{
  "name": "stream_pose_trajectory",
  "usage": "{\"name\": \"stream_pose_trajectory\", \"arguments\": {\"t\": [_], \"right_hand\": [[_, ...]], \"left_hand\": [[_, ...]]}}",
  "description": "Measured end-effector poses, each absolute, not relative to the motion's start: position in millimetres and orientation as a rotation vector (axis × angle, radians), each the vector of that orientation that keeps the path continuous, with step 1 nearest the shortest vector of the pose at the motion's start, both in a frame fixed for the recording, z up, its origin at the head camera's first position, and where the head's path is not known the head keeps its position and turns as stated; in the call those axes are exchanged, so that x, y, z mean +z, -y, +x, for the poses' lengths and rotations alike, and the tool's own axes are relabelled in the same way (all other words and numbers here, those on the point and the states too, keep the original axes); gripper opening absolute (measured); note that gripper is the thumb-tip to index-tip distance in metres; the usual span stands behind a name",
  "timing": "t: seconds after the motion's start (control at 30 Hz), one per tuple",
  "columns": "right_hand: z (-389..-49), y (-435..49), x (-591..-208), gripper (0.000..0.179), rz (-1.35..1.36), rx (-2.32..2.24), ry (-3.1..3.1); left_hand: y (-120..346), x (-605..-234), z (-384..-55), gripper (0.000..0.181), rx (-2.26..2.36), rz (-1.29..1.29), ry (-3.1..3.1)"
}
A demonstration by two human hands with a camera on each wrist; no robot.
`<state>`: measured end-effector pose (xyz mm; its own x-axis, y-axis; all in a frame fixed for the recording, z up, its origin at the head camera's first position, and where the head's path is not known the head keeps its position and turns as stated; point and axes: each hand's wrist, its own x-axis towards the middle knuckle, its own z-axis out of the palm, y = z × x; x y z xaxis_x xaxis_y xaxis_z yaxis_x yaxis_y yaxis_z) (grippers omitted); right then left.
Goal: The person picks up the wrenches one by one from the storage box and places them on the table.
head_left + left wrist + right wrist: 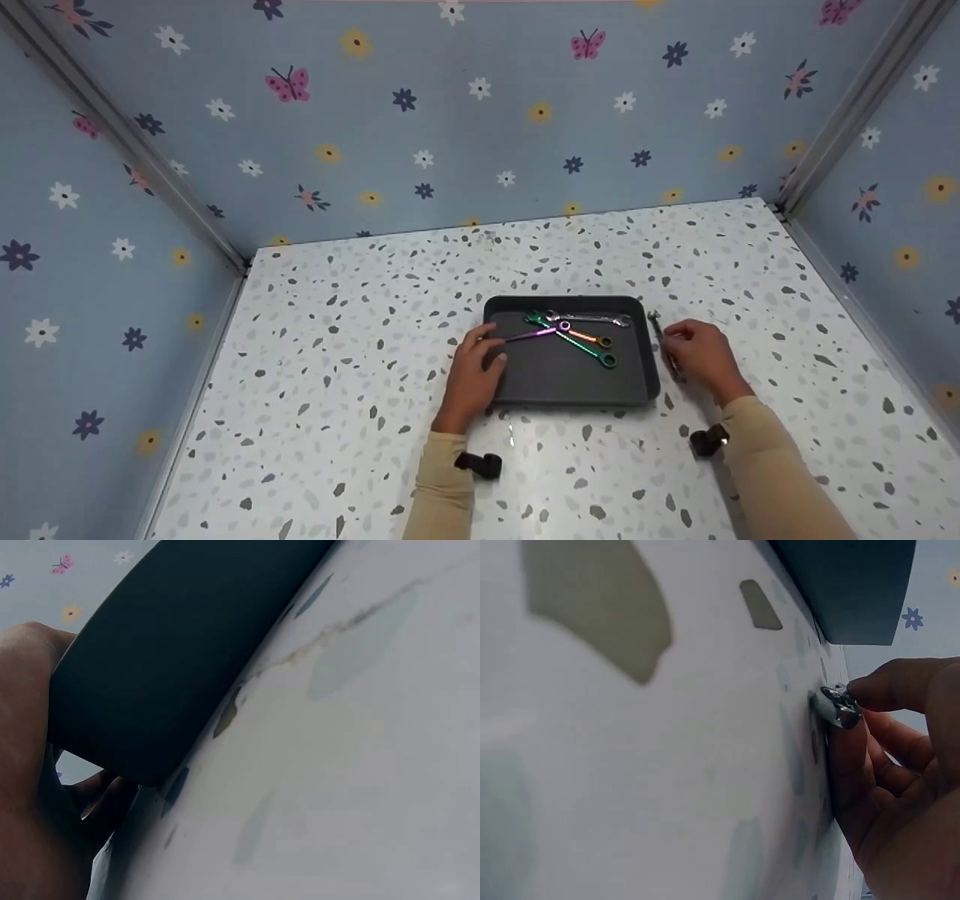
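A dark grey tray lies on the speckled surface. In it several wrenches lie crossed: a green wrench, a purple wrench, an orange wrench and a silver wrench. My left hand holds the tray's left side, its fingertips over the rim beside the purple wrench's dark end. The left wrist view shows this hand against the tray wall. Right of the tray, my right hand pinches another silver wrench between thumb and fingers, close to the surface.
Blue flowered panels stand at the back, left and right of the white speckled table. Each wrist wears a small black camera, one on the left and one on the right.
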<state>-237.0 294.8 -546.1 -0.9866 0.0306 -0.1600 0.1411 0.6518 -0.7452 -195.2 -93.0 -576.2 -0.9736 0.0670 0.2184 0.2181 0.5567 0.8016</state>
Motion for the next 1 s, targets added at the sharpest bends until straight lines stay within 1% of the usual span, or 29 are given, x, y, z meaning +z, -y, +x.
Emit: {"name": "stream_pose_trajectory", "arguments": {"t": [0.37,0.57,0.77,1.0], "right_hand": [[-236,-299,-550,0.032,0.167,-1.285,-2.745],[-234,-299,-547,0.033,0.214,-1.394,-2.645],[-235,-300,-540,0.036,0.286,-1.515,-2.491],[-235,-300,-534,0.042,0.308,-1.572,-2.438]], "left_hand": [[92,-576,-195,0.027,-1.407,-0.218,2.635],[91,-576,-195,0.028,-1.398,-0.200,2.655],[92,-576,-196,0.027,-1.365,-0.203,2.663],[91,-576,-196,0.027,-1.374,-0.198,2.657]]}}
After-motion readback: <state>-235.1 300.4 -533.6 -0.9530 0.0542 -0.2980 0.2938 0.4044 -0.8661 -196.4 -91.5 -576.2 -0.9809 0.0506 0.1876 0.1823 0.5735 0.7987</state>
